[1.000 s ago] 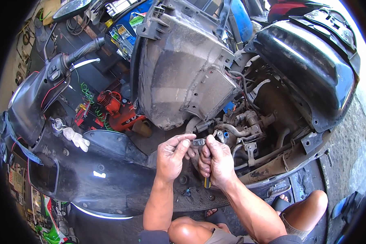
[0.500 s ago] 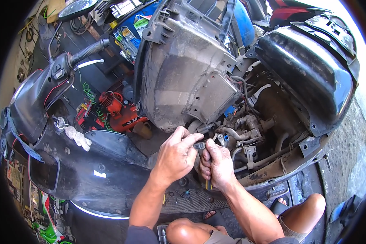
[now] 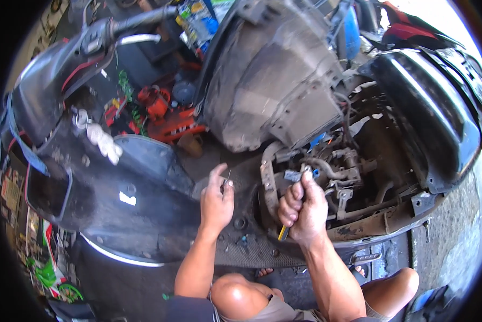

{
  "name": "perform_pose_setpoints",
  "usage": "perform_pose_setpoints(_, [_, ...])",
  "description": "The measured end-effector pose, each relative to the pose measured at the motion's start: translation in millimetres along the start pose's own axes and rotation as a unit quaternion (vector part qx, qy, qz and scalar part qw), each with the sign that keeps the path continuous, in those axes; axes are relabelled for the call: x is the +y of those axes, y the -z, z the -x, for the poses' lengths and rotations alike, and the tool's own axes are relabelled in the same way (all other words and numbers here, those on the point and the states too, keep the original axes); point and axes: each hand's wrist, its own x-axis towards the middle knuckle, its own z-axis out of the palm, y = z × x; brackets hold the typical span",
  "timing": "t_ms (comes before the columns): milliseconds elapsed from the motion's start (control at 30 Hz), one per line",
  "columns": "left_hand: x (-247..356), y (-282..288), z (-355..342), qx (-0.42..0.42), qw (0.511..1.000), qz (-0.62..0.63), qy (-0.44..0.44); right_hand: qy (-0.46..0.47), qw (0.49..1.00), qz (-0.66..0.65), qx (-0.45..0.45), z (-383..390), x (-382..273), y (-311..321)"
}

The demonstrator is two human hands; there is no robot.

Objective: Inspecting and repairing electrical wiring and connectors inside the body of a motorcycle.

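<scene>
My right hand point(image 3: 306, 210) is closed over the open scooter frame, with a small grey connector point(image 3: 292, 176) at its thumb tip. In the same fist sits a yellow-handled tool point(image 3: 283, 232), its end poking out below the curled fingers. My left hand point(image 3: 217, 203) is apart from it, above the footboard, thumb and fingertips drawn together. A thin sliver shows at those fingertips, too small to name. Right beside the connector run the hoses and metal parts of the engine point(image 3: 345, 166). The grey underseat storage box point(image 3: 278, 80) stands tilted up beyond both hands.
A black body panel point(image 3: 428, 112) covers the scooter's rear at the right. Small loose parts point(image 3: 245, 240) lie on the footboard point(image 3: 144, 214). A red compressor point(image 3: 163, 115) stands behind. At the left are the handlebar point(image 3: 139, 20) and a hanging plush keyring point(image 3: 102, 142).
My hands have parted: the left has moved away to the left and lower, while the right keeps the connector and the yellow-handled tool. The whole view has shifted and tilted.
</scene>
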Motion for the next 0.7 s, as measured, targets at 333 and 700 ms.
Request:
perform_pose_setpoints(333, [-77,-20,34,0.043,0.989,-0.128,-0.059,-0.009,1.000,-0.011,-0.010,-3,9,4])
perform_pose_setpoints(700, [93,-27,-19,-0.091,0.936,0.133,-0.312,0.013,0.999,-0.004,0.035,1,9,4])
